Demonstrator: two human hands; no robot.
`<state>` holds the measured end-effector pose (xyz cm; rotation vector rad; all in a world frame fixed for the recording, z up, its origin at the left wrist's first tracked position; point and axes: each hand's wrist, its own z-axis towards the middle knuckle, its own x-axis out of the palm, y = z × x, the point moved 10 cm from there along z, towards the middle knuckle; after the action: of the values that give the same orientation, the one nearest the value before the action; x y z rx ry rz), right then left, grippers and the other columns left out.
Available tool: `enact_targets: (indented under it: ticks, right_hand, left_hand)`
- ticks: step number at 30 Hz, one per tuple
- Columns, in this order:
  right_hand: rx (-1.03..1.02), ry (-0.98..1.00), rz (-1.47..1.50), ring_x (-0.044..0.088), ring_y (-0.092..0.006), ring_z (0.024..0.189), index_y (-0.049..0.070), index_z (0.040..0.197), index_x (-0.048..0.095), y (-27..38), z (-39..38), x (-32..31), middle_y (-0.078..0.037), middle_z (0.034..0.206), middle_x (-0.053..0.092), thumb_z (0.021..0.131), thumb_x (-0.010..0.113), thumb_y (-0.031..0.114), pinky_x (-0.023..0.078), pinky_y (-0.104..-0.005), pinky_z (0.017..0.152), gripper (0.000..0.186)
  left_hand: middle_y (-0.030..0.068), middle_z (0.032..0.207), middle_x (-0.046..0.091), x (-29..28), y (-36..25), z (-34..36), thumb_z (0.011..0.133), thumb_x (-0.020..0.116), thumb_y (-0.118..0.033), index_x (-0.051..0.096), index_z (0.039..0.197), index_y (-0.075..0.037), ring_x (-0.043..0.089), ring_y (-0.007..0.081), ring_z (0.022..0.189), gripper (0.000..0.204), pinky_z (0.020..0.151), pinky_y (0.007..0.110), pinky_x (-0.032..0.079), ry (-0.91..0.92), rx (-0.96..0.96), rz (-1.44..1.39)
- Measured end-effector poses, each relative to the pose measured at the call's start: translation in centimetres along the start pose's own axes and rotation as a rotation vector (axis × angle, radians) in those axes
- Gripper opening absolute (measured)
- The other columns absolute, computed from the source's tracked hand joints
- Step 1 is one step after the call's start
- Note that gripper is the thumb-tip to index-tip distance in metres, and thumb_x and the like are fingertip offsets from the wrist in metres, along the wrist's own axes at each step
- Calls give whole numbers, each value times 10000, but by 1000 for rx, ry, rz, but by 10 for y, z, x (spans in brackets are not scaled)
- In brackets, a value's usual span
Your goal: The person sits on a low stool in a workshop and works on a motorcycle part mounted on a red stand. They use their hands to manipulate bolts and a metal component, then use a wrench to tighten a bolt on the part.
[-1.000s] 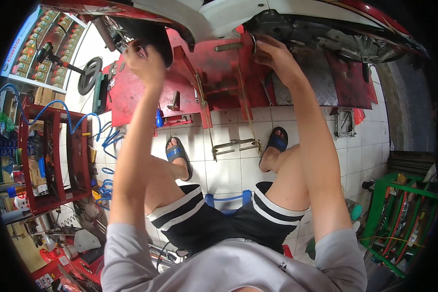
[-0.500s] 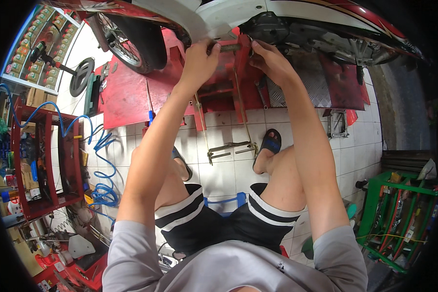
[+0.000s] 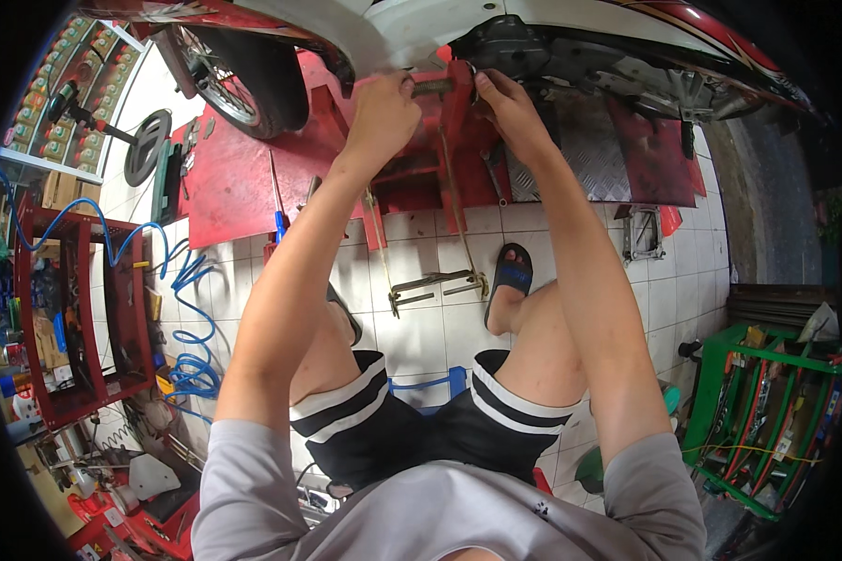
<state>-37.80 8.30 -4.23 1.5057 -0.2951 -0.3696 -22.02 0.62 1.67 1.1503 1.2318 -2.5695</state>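
Reaching far ahead, my left hand [image 3: 384, 114] is closed at the left end of a coarse threaded rod [image 3: 432, 86]. This rod runs sideways into an upright red metal bracket [image 3: 458, 105] of the lift stand. On the far side of that bracket, my right hand [image 3: 507, 107] has its fingers curled in close to the metal; what they pinch is hidden. Both hands are just below the white underside of a motorcycle [image 3: 421, 37]. Under the bracket, a long-legged metal frame [image 3: 436, 279] reaches down over the tiles.
A spanner [image 3: 494, 178] and a blue-handled screwdriver [image 3: 280, 222] lie on the red lift platform [image 3: 239, 192]. The motorcycle's wheel [image 3: 253, 103] stands at left. A coiled blue hose [image 3: 192, 318] lies by a red rack [image 3: 89, 309]. At right stands a green rack [image 3: 767, 411].
My left hand has turned a little at the rod's end, its knuckles now more folded. My right hand stays by the bracket. The whole view has shifted slightly.
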Motion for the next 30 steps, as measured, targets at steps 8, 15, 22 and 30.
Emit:
enact_targets:
  ticks: [8,15,22,30]
  right_hand:
    - [15,-37,-144,522,-176,939,18,1112,593,3,2,3,-66,1019,619,984,463,382,415,-306,841,407]
    - [40,-27,-36,505,-170,1001,25,1197,538,0,-3,5,-68,1105,588,998,444,375,395,-297,894,413]
    - [-49,12,-100,505,-174,1087,56,1319,463,16,-15,15,-94,1181,559,1006,424,299,386,-298,964,398]
    - [-208,233,-54,487,-178,1135,122,1431,351,41,-25,14,-76,1354,458,924,483,143,386,-292,965,524]
  left_hand:
    - [276,872,624,1,0,3,892,455,-124,633,981,37,579,469,875,255,777,509,434,-6,109,81]
    - [280,902,619,4,0,-2,900,449,-123,605,1029,36,568,474,902,257,788,511,422,-5,19,-23]
    - [288,977,606,7,-1,-4,899,453,-90,569,1069,39,548,474,962,244,810,509,419,-12,55,-52]
    - [205,972,629,-4,-6,-8,906,526,-133,555,1094,29,620,355,891,250,798,403,476,-25,211,-142]
